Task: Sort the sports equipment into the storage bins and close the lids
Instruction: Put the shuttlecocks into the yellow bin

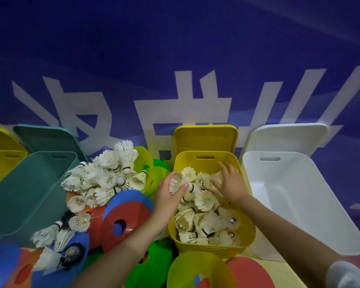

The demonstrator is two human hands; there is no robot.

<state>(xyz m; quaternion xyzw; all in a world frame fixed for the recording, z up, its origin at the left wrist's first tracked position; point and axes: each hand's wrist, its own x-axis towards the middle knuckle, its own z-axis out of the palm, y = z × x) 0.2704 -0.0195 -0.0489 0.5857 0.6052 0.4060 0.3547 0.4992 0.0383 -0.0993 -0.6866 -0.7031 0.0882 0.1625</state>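
Shuttlecocks point(204, 213) nearly fill the yellow bin point(212, 249), frame centre; left hand point(170, 196) grips one at the rim, right hand point(230, 183) presses flat. Overfilling could crush feathers, block the lid point(205, 138).

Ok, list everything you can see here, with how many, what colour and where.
yellow bin: one, yellow, centre, lid up, holds shuttlecocks
white bin: one, white, right, lid up
green bin: one, teal, left, lid up
second yellow bin: one, yellow, far left, partly cut off
loose shuttlecocks: many, white, heaped between the green and yellow bins
flat cones: several, red, blue, green, yellow, orange, floor in front
banner: one, blue with white characters, behind
left hand: grips shuttlecocks at the yellow bin's edge
right hand: spread on shuttlecocks inside it
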